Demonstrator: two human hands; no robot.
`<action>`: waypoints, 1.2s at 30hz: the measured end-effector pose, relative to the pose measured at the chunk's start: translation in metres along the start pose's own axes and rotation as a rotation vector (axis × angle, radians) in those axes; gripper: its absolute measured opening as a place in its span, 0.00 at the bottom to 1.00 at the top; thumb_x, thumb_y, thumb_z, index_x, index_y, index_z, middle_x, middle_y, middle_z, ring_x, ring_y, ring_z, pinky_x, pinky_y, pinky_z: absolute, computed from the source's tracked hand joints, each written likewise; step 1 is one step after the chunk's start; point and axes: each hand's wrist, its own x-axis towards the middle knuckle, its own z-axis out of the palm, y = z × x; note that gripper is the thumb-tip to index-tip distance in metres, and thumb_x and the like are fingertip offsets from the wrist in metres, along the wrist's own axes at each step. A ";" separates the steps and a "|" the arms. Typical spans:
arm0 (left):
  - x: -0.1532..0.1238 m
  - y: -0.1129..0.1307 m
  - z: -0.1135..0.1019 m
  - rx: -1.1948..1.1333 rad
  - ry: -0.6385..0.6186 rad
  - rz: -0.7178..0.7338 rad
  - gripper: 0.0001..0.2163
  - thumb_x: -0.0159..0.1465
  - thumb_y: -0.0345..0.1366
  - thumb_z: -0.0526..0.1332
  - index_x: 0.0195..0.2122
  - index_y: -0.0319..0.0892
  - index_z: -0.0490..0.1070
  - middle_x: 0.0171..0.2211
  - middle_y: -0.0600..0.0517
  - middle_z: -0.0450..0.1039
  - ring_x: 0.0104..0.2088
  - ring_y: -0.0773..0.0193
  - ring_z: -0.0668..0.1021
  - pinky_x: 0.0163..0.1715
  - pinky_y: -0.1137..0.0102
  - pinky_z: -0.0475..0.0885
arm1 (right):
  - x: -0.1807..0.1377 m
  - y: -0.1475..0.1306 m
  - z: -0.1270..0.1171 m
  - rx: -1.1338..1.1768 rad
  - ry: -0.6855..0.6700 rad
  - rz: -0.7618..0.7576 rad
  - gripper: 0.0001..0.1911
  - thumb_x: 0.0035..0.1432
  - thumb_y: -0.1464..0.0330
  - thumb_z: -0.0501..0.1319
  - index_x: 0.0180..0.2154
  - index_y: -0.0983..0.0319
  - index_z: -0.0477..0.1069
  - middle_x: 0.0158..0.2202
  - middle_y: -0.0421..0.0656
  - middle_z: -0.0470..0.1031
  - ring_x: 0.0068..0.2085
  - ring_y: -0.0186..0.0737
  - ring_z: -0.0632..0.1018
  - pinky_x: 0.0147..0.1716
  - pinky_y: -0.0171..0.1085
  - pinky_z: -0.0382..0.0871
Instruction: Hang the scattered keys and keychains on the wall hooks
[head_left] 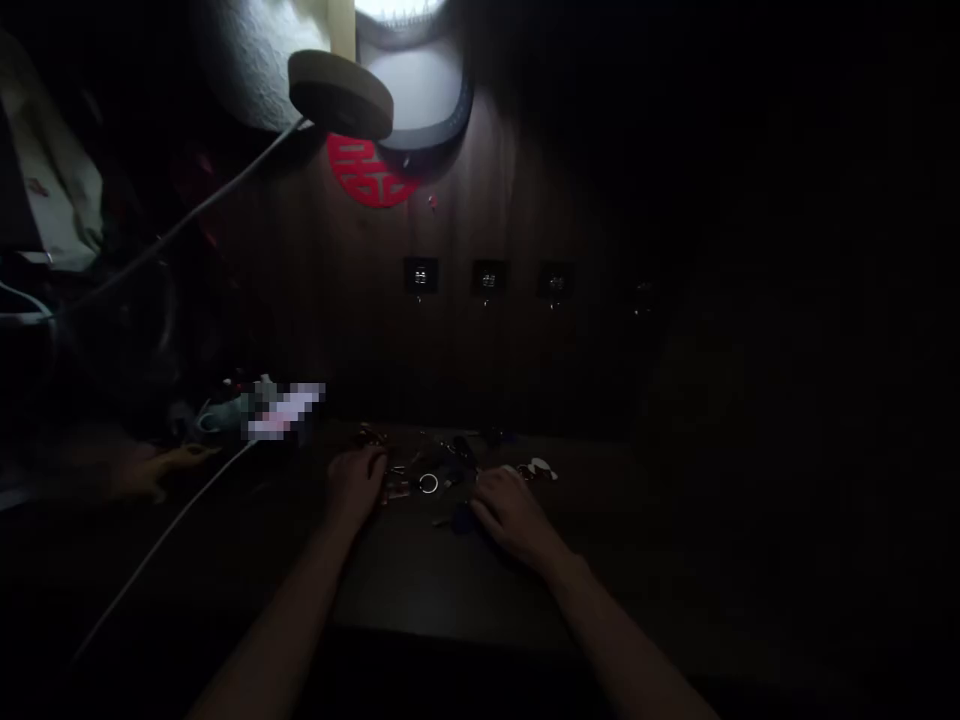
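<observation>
The scene is dim. On the tabletop point(420, 585) lies a scatter of small things: a metal key ring point(427, 484), dark keys or tags, and a blue round fob point(463, 518) with a key on it. My left hand point(356, 482) rests at the scatter's left edge, its fingers bent and lying on the table beside a small clear tag point(397, 489). Over on the right, my right hand point(510, 505) lies palm down with the thumb apart from the fingers, close to the blue fob. White tags point(543, 467) lie just beyond it. What lies under the fingers is hidden.
A round-based lamp point(341, 95) hangs above with a white cable. Several dark square plates point(489, 278) are on the wooden panel, below a red paper cut-out point(367, 175). At left lie a blurred bright screen point(285, 412) and a yellowish object point(176, 465).
</observation>
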 end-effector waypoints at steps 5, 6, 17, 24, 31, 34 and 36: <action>-0.010 0.020 0.012 -0.084 -0.090 0.375 0.16 0.62 0.41 0.52 0.51 0.48 0.67 0.51 0.50 0.70 0.53 0.57 0.67 0.56 0.58 0.52 | 0.000 0.002 0.002 0.019 0.029 0.015 0.11 0.61 0.66 0.50 0.35 0.59 0.69 0.38 0.44 0.73 0.43 0.40 0.69 0.47 0.43 0.58; -0.012 0.024 0.014 -0.086 -0.132 0.430 0.17 0.62 0.43 0.53 0.51 0.49 0.66 0.53 0.51 0.68 0.55 0.57 0.66 0.57 0.57 0.51 | 0.000 0.002 0.002 0.023 0.030 0.014 0.11 0.61 0.66 0.50 0.35 0.60 0.69 0.37 0.44 0.73 0.42 0.40 0.69 0.47 0.43 0.58; -0.017 0.026 0.008 -0.229 -0.305 0.572 0.14 0.64 0.44 0.49 0.40 0.45 0.72 0.41 0.52 0.75 0.46 0.62 0.72 0.50 0.63 0.61 | -0.001 0.003 -0.001 0.052 0.049 0.005 0.09 0.60 0.68 0.51 0.32 0.60 0.68 0.34 0.43 0.73 0.40 0.40 0.69 0.45 0.42 0.59; -0.021 0.033 0.010 -0.190 -0.304 0.580 0.17 0.63 0.44 0.52 0.51 0.47 0.65 0.52 0.50 0.68 0.52 0.59 0.67 0.52 0.60 0.59 | -0.001 0.006 0.003 0.037 0.106 0.027 0.09 0.60 0.68 0.50 0.32 0.60 0.67 0.34 0.43 0.73 0.39 0.39 0.69 0.44 0.42 0.59; -0.022 0.034 0.012 -0.168 -0.404 0.604 0.16 0.64 0.44 0.50 0.51 0.51 0.65 0.53 0.54 0.68 0.58 0.58 0.62 0.57 0.56 0.51 | 0.002 0.013 0.011 0.028 0.125 0.172 0.10 0.61 0.70 0.49 0.40 0.60 0.67 0.40 0.44 0.74 0.44 0.41 0.70 0.45 0.41 0.58; -0.022 0.037 0.008 -0.201 -0.399 0.621 0.12 0.64 0.41 0.51 0.46 0.50 0.70 0.49 0.55 0.72 0.56 0.60 0.65 0.56 0.57 0.53 | 0.003 0.016 0.014 -0.020 0.135 0.291 0.11 0.60 0.72 0.49 0.40 0.59 0.69 0.40 0.44 0.74 0.45 0.42 0.70 0.44 0.42 0.58; -0.023 0.038 0.006 -0.232 -0.372 0.655 0.11 0.64 0.39 0.52 0.42 0.49 0.72 0.46 0.55 0.75 0.54 0.61 0.68 0.55 0.59 0.54 | 0.003 0.018 0.014 -0.040 0.146 0.350 0.11 0.59 0.73 0.49 0.38 0.59 0.69 0.40 0.45 0.74 0.45 0.43 0.71 0.44 0.42 0.58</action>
